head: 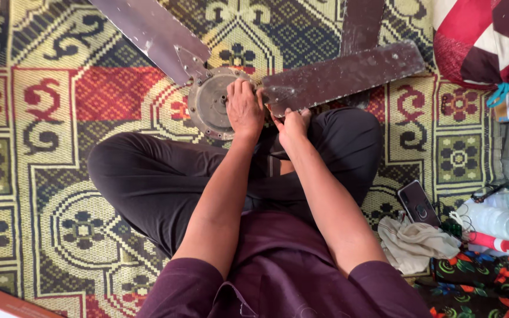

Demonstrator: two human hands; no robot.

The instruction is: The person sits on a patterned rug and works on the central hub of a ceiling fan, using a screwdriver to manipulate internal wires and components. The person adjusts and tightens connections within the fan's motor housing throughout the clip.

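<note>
The fan hub (210, 103), a round grey metal disc with three long brown blades, lies on the patterned mat (42, 176) directly in front of the seated person's crossed legs. One blade (154, 35) runs up and to the left, a second blade (349, 70) runs to the right, and a third blade (360, 23) runs upward behind it. Judged from its build, the assembly is heavy at the hub, rigid, and awkward because of the blade span; the blades look thin and likely to bend if used as handles. Take hold at the hub rim or at the blade brackets next to it. The left hand (244, 109) rests on the hub's right edge, fingers curled down over the rim in a loose grasp. The right hand (293, 123) is closed at the root of the right-hand blade, just beside the hub; whether it pinches a small part or tool cannot be told. A phone (418, 203) and a cloth (413, 241) lie on the mat to the right, well apart from both hands.
</note>
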